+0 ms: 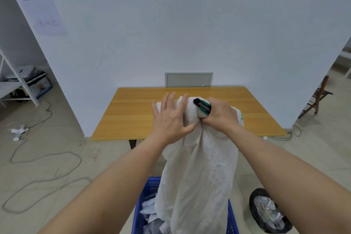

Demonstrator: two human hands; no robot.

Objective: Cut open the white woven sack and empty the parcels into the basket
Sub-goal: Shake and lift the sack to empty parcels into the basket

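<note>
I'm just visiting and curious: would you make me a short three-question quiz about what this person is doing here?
1. True or false: the right hand grips both the utility knife and the bunched top of the white sack.
2. The sack hangs down over which container? A) black bin B) blue basket C) wooden table
3. Fill in: the left hand has its fingers ____ against the sack.

Key: 1 true. 2 B, the blue basket, with parcels already inside. 3 spread, straight rather than curled.
</note>
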